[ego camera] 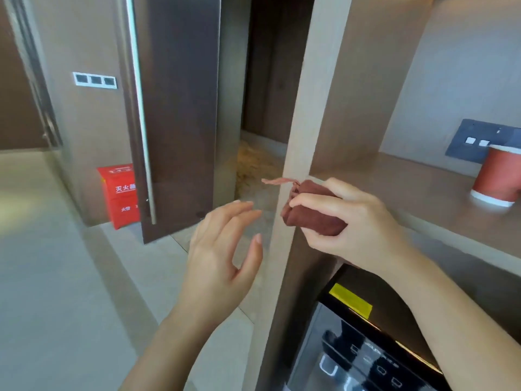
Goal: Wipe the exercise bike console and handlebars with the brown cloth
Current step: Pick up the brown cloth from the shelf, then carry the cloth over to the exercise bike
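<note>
1. Lower right of the frame, nearest to us: a dark dispenser (363,342) with a glossy black top and a yellow sticker (351,300). Its button panel is blurred; we cannot read the symbols.
2. Centre, left hand (220,249): fingers spread wide and loosely bent, holding nothing, in the air left of the pale upright panel (298,122).
3. Centre right, right hand (346,221): fingers and thumb curled round the brown cloth (313,217), which is bunched into a compact wad. A thin strip (279,181) sticks out of the wad to the left, across the upright panel.
4. The cloth sits at the front edge of the shelf (417,193), at the level of its surface; we cannot tell whether it touches the board.
5. Right edge: a red paper cup (496,176) stands upright on the shelf, well apart from the hand. Behind it, a grey socket plate (473,139) on the back wall.
6. Upper centre: a dark brown door (183,108) with a long metal handle (141,108).
7. Left of centre, on the floor: a red box (118,193) with white characters, partly hidden by the door.
8. Upper left: a three-switch wall plate (95,80).
</note>
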Available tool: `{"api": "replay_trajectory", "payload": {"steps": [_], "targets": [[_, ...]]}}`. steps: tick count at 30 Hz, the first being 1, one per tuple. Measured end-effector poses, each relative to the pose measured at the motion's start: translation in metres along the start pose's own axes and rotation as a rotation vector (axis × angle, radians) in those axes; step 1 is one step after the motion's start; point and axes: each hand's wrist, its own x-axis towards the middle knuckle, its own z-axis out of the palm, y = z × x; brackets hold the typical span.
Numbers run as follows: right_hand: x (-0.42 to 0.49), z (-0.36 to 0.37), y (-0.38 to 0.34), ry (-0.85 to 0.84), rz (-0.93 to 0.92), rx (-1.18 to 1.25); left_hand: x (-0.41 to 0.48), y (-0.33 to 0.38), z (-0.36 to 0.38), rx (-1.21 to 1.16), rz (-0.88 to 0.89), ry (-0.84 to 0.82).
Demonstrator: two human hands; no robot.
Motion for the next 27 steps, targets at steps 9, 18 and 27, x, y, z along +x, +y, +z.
{"api": "replay_trajectory", "payload": {"steps": [9, 18, 27], "targets": [[0.057, 0.141, -0.116, 0.105, -0.011, 0.636, -0.056, -0.076, -0.132, 0.294, -0.187, 0.097], [0.11, 0.235, -0.307, -0.05, -0.12, 1.01, -0.136, -0.117, -0.302, 0.648, -0.429, 0.19], [0.109, 0.291, -0.505, -0.301, -0.307, 1.286, -0.254, -0.108, -0.444, 0.923, -0.699, 0.438]]}}
